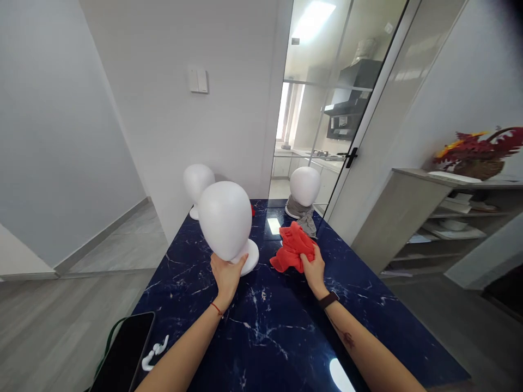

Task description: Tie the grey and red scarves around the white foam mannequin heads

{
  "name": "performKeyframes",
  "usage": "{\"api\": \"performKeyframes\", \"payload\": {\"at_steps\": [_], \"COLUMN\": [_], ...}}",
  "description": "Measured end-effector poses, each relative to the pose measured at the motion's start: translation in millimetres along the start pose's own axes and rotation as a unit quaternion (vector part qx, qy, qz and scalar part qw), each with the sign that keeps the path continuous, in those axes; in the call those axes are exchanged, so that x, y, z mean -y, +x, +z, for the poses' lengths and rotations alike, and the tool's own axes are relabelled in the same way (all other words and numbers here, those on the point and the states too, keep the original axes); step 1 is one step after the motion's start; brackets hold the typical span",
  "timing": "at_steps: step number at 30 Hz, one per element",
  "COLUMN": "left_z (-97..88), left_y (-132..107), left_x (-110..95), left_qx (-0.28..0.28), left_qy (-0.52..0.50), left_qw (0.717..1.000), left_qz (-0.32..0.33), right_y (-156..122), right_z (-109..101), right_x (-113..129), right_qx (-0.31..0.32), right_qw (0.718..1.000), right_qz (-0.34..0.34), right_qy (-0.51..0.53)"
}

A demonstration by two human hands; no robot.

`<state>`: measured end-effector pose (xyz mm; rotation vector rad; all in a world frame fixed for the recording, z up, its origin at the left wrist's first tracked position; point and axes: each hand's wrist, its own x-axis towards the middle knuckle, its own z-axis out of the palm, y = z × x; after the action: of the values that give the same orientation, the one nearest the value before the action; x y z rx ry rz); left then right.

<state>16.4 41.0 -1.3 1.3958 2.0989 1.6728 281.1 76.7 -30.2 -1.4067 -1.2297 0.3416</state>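
Note:
A white mannequin head (225, 220) on a round base (252, 257) leans to the left on the dark blue marbled table. My left hand (227, 275) is closed around its neck, which the head and fingers partly hide. In my right hand (314, 269) is a bunched red scarf (292, 247), pinched between thumb and fingers just above the tabletop. Beyond it, a second mannequin head (304, 186) stands with a grey scarf (300, 209) around its neck. Another bare white mannequin head (198, 182) is behind the one I hold, partly covered by it.
At the near left lie a black phone (125, 351) and white earphones (155, 353) on the marbled table (261, 326). A wall is at the far edge, beside a glass door (314, 109). A shelf unit (441, 218) with a flower basket (478, 155) stands to the right.

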Motion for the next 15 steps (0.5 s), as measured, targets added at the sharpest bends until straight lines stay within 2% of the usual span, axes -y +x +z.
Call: {"api": "performKeyframes", "payload": {"at_steps": [3, 7, 11, 15], "left_z": [3.0, 7.0, 9.8, 11.6], "left_y": [-16, -23, -26, -26], "left_x": [2, 5, 8, 11], "left_qx": [0.006, 0.000, 0.000, -0.003], "left_qy": [0.042, 0.072, 0.098, 0.099], "left_qw": [0.999, 0.996, 0.995, 0.995], "left_qz": [0.031, 0.048, 0.035, 0.033], "right_y": [0, 1, 2, 5], "right_z": [-17, -17, -11, -9], "right_x": [-11, -15, -17, -18], "right_qx": [-0.005, 0.009, 0.012, 0.002], "right_qw": [0.999, 0.999, 0.994, 0.988], "right_qz": [-0.008, 0.018, 0.094, 0.104], "right_qy": [-0.035, -0.039, 0.049, 0.115]}}
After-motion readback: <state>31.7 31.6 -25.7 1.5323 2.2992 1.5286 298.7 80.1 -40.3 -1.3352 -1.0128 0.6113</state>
